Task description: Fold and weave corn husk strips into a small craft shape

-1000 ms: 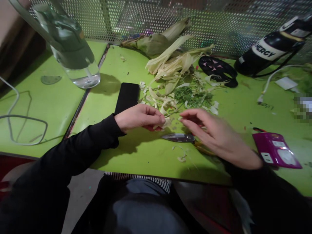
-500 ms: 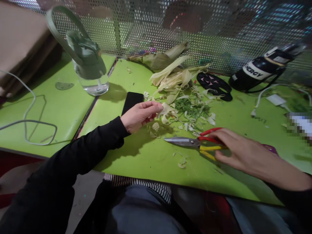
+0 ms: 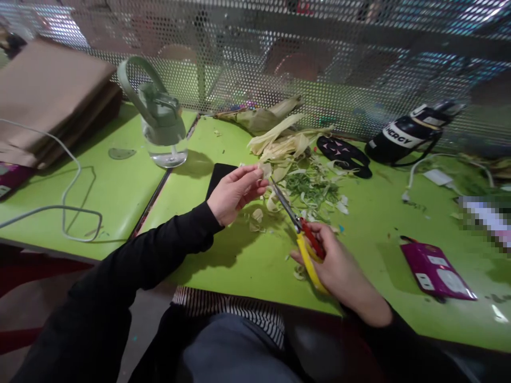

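My left hand [image 3: 239, 192] pinches a small pale piece of corn husk [image 3: 264, 170] above the green table. In my right hand [image 3: 339, 266] are scissors [image 3: 293, 215] with one red and one yellow handle. Their blades point up and left, the tips close to the husk piece; whether they touch it I cannot tell. Behind the hands lie larger pale corn husks [image 3: 289, 141] and a heap of green and white shreds [image 3: 313, 189]. Several loose husk scraps [image 3: 256, 217] rest below my left hand.
A black phone-like slab [image 3: 219, 174] is partly behind my left hand. A green-lidded water bottle [image 3: 165, 125] stands left of it; a black bottle [image 3: 403, 138] and a black flat item [image 3: 343, 155] are at the back right. A purple packet [image 3: 437, 268] lies right. A perforated metal screen [image 3: 239, 58] borders the table.
My right hand has moved left, swinging the scissors so their blades point up toward the left hand. My left hand keeps its pinch on the husk. The camera view has shifted.
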The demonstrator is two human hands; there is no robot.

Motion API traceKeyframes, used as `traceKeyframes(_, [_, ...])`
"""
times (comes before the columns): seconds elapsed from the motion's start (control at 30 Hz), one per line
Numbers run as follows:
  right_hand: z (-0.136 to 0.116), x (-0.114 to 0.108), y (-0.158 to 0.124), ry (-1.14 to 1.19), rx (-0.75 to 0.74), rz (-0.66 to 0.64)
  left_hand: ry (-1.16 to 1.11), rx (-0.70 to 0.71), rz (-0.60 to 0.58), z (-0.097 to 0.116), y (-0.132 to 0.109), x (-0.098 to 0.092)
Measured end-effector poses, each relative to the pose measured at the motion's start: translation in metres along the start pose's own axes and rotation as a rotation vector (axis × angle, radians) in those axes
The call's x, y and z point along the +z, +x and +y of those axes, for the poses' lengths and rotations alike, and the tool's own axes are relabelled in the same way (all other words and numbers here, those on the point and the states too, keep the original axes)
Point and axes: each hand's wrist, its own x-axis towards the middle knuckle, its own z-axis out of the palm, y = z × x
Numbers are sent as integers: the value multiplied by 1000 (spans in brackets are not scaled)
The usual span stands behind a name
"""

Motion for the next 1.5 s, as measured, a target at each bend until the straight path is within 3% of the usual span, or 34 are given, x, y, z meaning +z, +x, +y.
traceKeyframes(0.2, [-11, 16, 12, -267, -47, 162, -96, 44, 49, -6, -1, 2])
traceKeyframes(0.4, [-19, 25, 24, -360, -158, 266, -101, 70, 106, -9, -1, 3])
traceKeyframes(0.93, [-20, 31, 32, -417, -297, 255, -39, 92, 95, -14, -2, 1])
traceKeyframes(1.2, [-20, 31, 25, -429, -295, 277, -15, 89, 84, -14, -3, 1])
traceKeyframes(1.37, [-16, 9, 20, -288, -141, 207, 29, 50, 19, -12, -3, -3])
traceKeyframes(1.5, [21, -31, 17, -516, 52, 270, 100, -18, -43, -8, -4, -3])
